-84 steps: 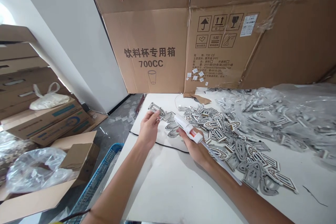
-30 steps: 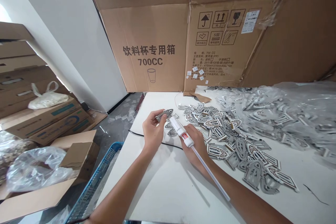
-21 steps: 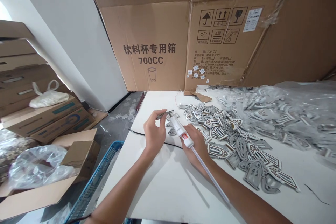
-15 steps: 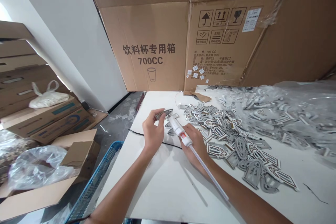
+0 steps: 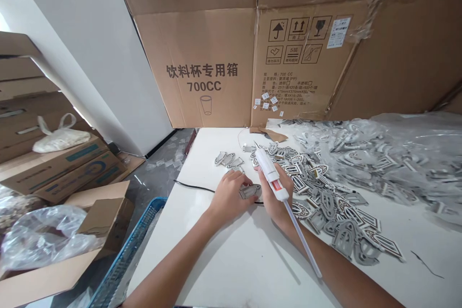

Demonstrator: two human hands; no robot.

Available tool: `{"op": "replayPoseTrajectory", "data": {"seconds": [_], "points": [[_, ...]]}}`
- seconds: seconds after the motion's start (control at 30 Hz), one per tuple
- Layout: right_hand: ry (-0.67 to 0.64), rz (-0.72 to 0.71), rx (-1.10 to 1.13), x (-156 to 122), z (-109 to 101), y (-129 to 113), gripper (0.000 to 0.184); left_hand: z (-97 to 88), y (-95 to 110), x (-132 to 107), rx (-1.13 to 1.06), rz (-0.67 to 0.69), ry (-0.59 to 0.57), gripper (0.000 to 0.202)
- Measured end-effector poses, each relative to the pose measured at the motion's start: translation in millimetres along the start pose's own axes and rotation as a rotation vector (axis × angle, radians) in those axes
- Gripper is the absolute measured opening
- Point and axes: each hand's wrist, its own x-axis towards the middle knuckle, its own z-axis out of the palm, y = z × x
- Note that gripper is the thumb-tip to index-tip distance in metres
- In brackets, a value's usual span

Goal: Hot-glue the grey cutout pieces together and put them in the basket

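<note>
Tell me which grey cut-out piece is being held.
It's the grey piece gripped in the left hand; the small group just beyond that hand and the large pile to its right lie on the table.

Both forearms bare, angled inward from the bottom of the view; left forearm point(image 5: 176, 260) slants up to the right, right forearm point(image 5: 325, 255) up to the left. Left hand point(image 5: 229, 195) back-up, fingers point(image 5: 246, 180) bent, thumb opposing in a pinch grip. Right hand point(image 5: 277, 192) just beside it, curled in a fist-like grasp, wrist roughly in line with its forearm (right fingertips mostly hidden, can't tell index position). Left wrist looks nearly straight too.
</note>
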Motion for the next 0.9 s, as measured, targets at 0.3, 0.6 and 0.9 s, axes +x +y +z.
{"op": "replayPoseTrajectory", "data": {"seconds": [0.3,0.6,0.9], "points": [[-0.019,-0.063,-0.077,-1.0,-1.9,0.4,0.016,-6.2,-23.1,7.4,0.171,-0.201,0.14,0.07],[-0.011,-0.092,-0.05,-1.5,-2.1,0.0,0.016,-41.0,-93.8,69.0,0.287,-0.434,0.232,0.038],[0.005,-0.088,-0.061,-3.1,0.0,-0.7,0.019,-64.9,-100.4,39.8,0.242,-0.242,0.371,0.019]]}}
